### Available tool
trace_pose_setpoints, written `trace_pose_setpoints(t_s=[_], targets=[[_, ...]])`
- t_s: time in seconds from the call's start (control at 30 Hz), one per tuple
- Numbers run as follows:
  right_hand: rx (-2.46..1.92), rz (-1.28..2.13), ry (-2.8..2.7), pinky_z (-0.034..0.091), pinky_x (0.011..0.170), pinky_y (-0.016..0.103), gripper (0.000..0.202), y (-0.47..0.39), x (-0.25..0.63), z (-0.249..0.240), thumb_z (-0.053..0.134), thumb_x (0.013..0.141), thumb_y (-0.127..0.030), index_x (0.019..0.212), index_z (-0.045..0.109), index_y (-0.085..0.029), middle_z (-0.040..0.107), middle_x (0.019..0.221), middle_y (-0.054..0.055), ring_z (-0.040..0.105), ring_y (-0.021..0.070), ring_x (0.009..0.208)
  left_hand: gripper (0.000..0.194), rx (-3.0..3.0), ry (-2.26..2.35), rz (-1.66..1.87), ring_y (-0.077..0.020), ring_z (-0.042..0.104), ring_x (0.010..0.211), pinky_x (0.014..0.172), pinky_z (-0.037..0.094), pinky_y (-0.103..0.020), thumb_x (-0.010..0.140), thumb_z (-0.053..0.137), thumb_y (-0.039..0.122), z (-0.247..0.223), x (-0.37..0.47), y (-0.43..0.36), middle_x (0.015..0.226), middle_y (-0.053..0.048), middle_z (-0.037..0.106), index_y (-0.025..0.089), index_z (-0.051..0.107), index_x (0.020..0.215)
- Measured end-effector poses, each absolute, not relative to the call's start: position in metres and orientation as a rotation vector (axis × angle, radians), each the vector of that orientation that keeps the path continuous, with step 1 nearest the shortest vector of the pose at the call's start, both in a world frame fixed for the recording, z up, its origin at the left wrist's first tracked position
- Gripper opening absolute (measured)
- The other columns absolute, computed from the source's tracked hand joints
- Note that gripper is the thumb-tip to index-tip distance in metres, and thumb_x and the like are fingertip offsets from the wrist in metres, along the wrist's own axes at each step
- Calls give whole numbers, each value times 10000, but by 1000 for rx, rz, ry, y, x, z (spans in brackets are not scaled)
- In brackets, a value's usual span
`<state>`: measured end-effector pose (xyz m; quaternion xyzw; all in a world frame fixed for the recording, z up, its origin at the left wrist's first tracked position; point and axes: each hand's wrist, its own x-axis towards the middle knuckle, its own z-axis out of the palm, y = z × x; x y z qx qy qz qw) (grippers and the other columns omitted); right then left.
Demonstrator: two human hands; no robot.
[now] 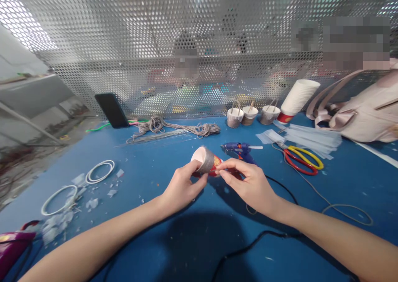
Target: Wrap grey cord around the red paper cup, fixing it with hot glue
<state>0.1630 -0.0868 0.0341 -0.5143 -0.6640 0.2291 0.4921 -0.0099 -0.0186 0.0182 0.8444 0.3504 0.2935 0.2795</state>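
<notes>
Cup [209,161], grey-banded, tilted in left hand [183,186]

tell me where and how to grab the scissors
Probably best by the red loop and yellow loop, coming from the right: the scissors lie with those loops toward the right and near edge, blade end pointing away leftward.
</notes>
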Motion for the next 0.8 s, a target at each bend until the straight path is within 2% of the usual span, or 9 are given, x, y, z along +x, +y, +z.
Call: trace_pose_setpoints(t_s=[0.1,0.23,0.33,0.43,0.53,0.6,0.7,0.73,0.8], targets=[[-1190,464,-1670,508,578,231,130,-91,165,39,510,850,-156,871,632,-197,687,804,16,619,120,657,109,2227,953,788,-114,521,616,591,413,-222,801,486,208,16,-9,-16,699,-4,609,144,575,816],[-1010,297,-1933,521,673,275,198,-100,170,43,461,870,-118,984,602,-198,677,860,50,633,147,766,106,2198,969,829,-132,556,671,632,434,-235,783,506,203,14,-9,-12,747,-29,630,139,580,825],[-935,171,-2211,521,659,296,249,-114,175,48,472,859,-107,1069,573,-195,688,865,61,639,162,755,91,2210,1010,851,-128,544,640,612,428,-230,768,524,212,13,-8,-10,708,-17,617,142,580,785],[-944,3,-2456,530,646,343,260,-133,185,51,561,833,-211,1090,588,-182,708,905,89,657,201,725,93,2223,1038,890,-113,502,589,565,403,-217,767,520,213,13,-8,-9,644,6,577,148,561,714],[-1006,-180,-2463,519,802,413,421,-149,205,46,627,791,-357,1163,580,-166,700,1020,127,666,275,874,95,2212,1023,925,-106,481,576,545,387,-210,762,516,196,12,-8,-8,628,11,555,147,546,686],[-1102,-261,-2290,509,822,411,431,-150,224,38,590,817,-346,1209,550,-172,695,1035,130,661,275,912,97,2196,1013,930,-103,474,573,543,381,-209,762,509,193,12,-8,-8,624,12,548,148,543,683],[-1391,-274,-1912,526,741,370,215,-136,249,23,521,861,-246,1053,612,-218,717,883,79,682,228,787,97,2177,995,921,-96,453,556,536,364,-205,756,506,198,13,-7,-8,601,23,530,153,530,674],[-1505,-228,-1809,530,729,373,173,-128,255,18,513,867,-267,988,625,-215,713,858,76,682,228,769,102,2175,988,919,-91,438,542,525,352,-202,751,507,198,13,-6,-8,584,30,514,156,518,658],[-1707,-22,-1669,544,688,378,212,-110,262,10,525,851,-365,936,627,-200,707,862,83,681,231,741,115,2172,973,909,-82,406,518,503,327,-195,743,505,195,12,-5,-8,556,44,481,160,491,633]])
